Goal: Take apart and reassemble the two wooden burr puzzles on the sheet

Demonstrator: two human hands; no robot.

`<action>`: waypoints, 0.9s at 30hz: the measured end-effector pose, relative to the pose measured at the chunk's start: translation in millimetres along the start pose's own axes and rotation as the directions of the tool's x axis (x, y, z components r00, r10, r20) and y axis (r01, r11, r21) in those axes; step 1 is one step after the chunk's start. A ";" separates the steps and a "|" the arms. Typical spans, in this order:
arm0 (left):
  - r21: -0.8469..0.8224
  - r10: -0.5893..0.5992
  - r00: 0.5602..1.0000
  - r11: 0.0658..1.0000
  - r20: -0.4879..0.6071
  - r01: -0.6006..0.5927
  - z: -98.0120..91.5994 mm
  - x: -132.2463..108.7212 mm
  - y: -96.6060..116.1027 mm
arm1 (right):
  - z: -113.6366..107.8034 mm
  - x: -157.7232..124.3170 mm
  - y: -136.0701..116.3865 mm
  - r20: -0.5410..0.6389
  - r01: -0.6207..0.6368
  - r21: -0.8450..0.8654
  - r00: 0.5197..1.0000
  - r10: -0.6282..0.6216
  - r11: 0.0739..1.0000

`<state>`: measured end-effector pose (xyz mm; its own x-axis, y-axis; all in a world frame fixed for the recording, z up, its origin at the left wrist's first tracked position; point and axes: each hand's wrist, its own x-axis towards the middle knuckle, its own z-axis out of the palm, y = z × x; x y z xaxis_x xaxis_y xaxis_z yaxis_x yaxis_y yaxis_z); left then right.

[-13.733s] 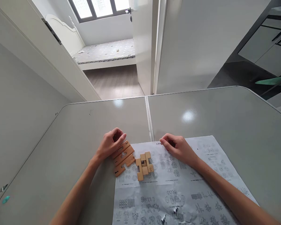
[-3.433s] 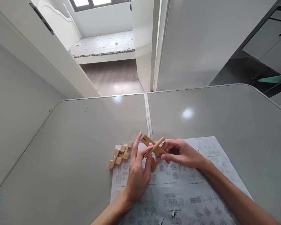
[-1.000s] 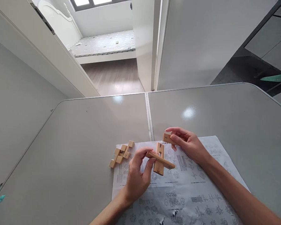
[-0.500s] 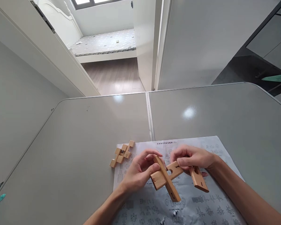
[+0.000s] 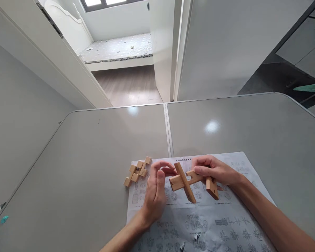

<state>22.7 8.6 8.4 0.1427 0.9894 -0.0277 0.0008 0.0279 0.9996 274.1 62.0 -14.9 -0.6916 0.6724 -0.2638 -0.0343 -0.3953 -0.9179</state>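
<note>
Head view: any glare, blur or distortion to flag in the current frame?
Head view: two glare spots on the table; window washed out; left hand slightly smeared, perhaps by motion; held pieces fairly clear; left doorpost slants strongly, suggesting wide-angle stretch; small print on the sheet largely unreadable.

Two hands (image 5: 155,196), three wooden planks (image 5: 185,183), one block cluster (image 5: 135,177), one sheet (image 5: 170,213)

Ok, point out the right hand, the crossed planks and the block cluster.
Right hand (image 5: 217,171): head view, near the thumb's base.
Crossed planks (image 5: 185,183): head view, middle of the front plank.
Block cluster (image 5: 142,172): head view, block near its middle.
</note>
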 end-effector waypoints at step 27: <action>0.122 -0.146 0.907 0.987 0.394 0.105 -0.6 0.8 10.9 | -4.3 2.6 -1.8 -0.210 0.187 0.215 0.967 -0.142 0.959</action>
<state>22.3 9.8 19.3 0.5196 0.8375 -0.1694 0.1367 0.1143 0.9840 275.5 67.1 -15.2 -0.5124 0.8381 -0.1870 -0.3174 -0.3872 -0.8656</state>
